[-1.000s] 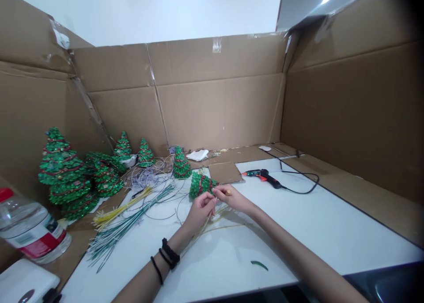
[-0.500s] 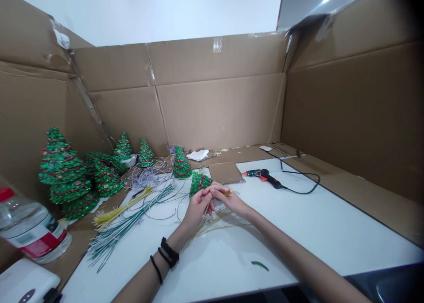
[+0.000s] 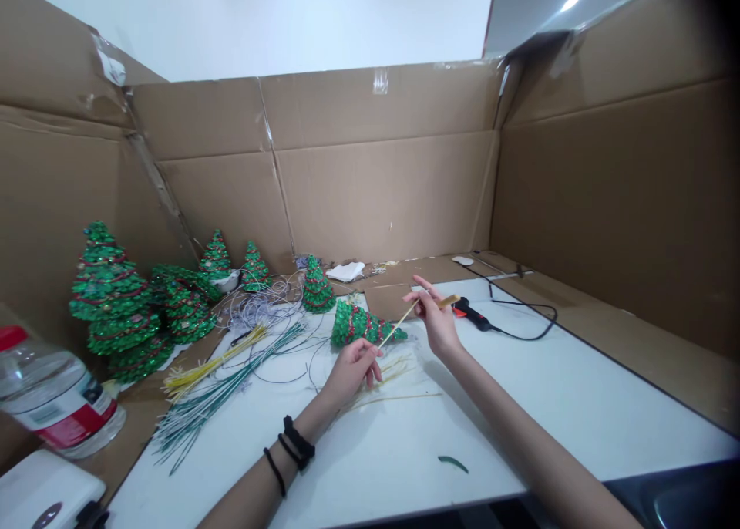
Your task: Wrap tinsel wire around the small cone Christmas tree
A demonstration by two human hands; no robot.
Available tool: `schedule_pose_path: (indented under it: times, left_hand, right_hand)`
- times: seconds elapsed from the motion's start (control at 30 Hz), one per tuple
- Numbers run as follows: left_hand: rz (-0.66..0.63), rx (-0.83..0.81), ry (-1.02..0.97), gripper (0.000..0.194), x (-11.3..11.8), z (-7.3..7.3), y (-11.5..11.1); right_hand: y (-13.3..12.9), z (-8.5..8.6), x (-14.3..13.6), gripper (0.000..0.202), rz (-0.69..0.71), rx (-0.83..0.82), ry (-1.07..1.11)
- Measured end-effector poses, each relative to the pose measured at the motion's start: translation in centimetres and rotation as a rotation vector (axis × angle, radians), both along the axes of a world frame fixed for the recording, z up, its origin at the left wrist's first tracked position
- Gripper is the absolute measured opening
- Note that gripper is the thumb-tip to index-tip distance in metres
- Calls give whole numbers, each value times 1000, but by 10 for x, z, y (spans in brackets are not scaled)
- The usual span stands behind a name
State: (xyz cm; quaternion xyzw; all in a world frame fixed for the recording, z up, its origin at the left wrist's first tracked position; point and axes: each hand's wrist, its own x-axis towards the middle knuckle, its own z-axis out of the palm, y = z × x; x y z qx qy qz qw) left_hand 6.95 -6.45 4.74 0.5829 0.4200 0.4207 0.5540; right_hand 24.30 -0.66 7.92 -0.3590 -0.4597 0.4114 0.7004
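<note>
My left hand point(image 3: 354, 367) pinches the lower end of a thin pale yellow strip point(image 3: 398, 326). Slanting up to the right, the strip runs to the fingertips of my right hand point(image 3: 438, 327), which are closed on its other end. A short tan stick point(image 3: 449, 301) also pokes out from my right hand; its kind is unclear. Behind the strip, a small green tinsel Christmas tree point(image 3: 354, 323) with a red garland lies on its side, tip to the right. Loose yellow strips point(image 3: 398, 397) are spread on the white tabletop point(image 3: 509, 406) below my hands.
A glue gun point(image 3: 475, 315) with a black cord lies at right, partly behind my right hand. Bundles of green point(image 3: 231, 394) and yellow wires point(image 3: 216, 363) lie left. Decorated trees point(image 3: 112, 298) and a plastic bottle point(image 3: 58, 398) stand farther left. Cardboard walls point(image 3: 381, 190) surround the table.
My hands have moved apart. The right went up and to the right with the tan stick, and the strip now stretches between them. More of the lying tree shows.
</note>
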Motion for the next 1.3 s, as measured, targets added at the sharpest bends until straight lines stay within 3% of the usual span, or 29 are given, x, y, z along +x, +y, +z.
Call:
schedule_pose_path:
  times: [0.23, 0.5, 0.57, 0.7, 0.77, 0.87, 0.97, 1.1, 1.3]
  left_hand:
    - [24, 11, -3, 26, -1, 4, -1]
    - [41, 46, 4, 28, -1, 3, 0]
    - [79, 49, 11, 29, -2, 2, 1]
    - [153, 74, 64, 26, -3, 1, 0]
    - [162, 86, 105, 24, -3, -1, 0]
    - [151, 134, 140, 22, -2, -3, -1]
    - [185, 214, 147, 22, -2, -4, 0]
    - [197, 247, 145, 24, -4, -4, 2]
    - [241, 181, 104, 26, -5, -6, 4]
  right_hand:
    - [8, -3, 8, 43, -96, 13, 14]
    - [19, -22, 13, 45, -140, 18, -243]
    - [21, -24, 14, 48, -244, 65, -397]
    - [10, -19, 6, 47, -603, 317, -741]
    - [-1, -15, -5, 40, -547, 475, -842]
    - [-19, -13, -24, 33, -217, 674, -951]
    - [-29, -17, -38, 23, 41, 705, -1097]
    - [-29, -20, -39, 19, 51, 575, -1204]
    - [-22, -19, -29, 23, 14, 482, -1147]
